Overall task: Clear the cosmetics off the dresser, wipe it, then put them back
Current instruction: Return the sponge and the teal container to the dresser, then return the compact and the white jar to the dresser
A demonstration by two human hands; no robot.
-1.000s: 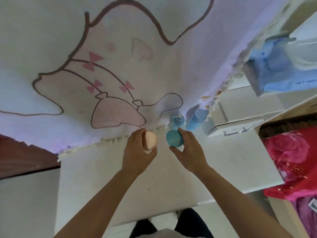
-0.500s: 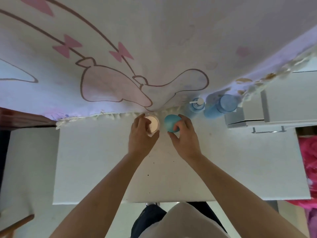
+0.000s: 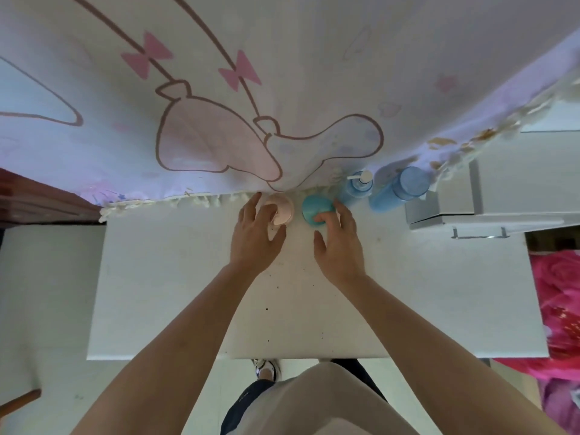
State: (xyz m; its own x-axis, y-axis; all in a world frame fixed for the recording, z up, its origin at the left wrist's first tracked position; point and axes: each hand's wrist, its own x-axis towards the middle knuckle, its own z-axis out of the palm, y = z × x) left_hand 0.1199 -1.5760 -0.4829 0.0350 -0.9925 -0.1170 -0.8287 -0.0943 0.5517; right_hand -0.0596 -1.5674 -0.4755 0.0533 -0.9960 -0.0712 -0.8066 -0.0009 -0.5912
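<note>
Left hand (image 3: pixel 254 240) grips upright pink jar (image 3: pixel 282 208); right hand (image 3: pixel 340 249) touches teal jar (image 3: pixel 314 206).

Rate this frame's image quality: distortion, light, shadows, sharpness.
Head view: the wide-angle lens splays the edges of the dresser top and stretches the forearms; the printed cloth is bright, washed out toward the upper right; only faint, soft shadows under the left hand and right hand; the pink jar and teal jar look slightly soft.

The left hand (image 3: pixel 255 237) hides the near side of the pink jar (image 3: pixel 284 207), the right hand (image 3: pixel 340 246) covers the near edge of the teal jar (image 3: pixel 315 205), any print on the blue pump bottle (image 3: pixel 356 189) and the blue capped bottle (image 3: pixel 396 193) is too blurred to read — and the white drawer box (image 3: pixel 518 183) runs off the right edge.
</note>
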